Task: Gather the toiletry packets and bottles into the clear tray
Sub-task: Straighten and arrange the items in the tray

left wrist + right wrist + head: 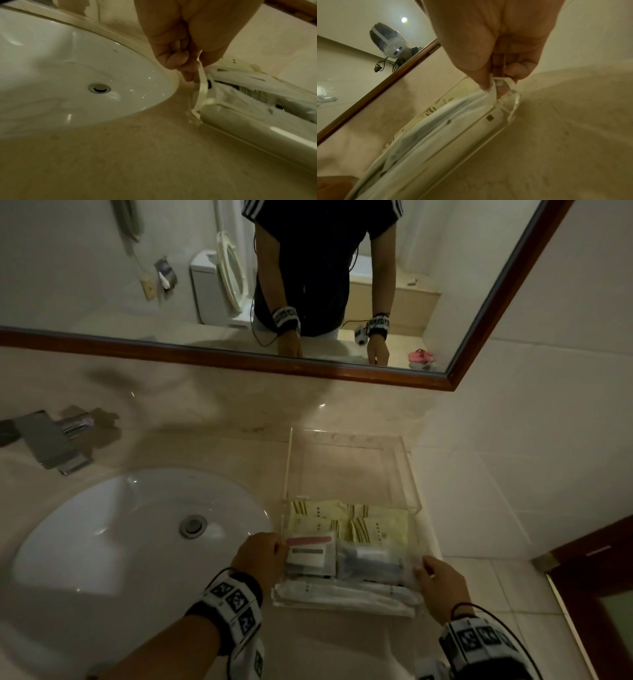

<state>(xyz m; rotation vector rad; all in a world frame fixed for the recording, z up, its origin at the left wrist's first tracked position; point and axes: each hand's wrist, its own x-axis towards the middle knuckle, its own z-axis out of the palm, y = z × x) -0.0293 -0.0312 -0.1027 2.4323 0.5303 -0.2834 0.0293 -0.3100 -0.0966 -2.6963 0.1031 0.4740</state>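
The clear tray is sitting on the beige countertop, just right of the white sink and below the mirror. Its near half is holding the toiletry packets: yellow sachets are lying across the middle, a packet with a white card and pink strip is resting at the near left, a greyish clear packet is lying beside it on the right, and long white wrapped packets are lying along the near wall. The far half of the tray is showing only its clear floor.

The left hand is gripping the tray's near left corner; in the left wrist view its fingers are curling on the outside while the thumb is pressing the inner face, so the thin clear wall is running between them. The right hand is pinching the near right corner in the same way; in the right wrist view the thumb is lying on the packet side, touching a crumpled white wrapper, and the curled fingers are sitting on the outer side of the tray's wall. Whether the tray is resting fully on the counter or is slightly raised cannot be told.

A chrome faucet is standing at the far left behind the sink. The mirror's brown frame is running along the wall, reflecting the person's arms.
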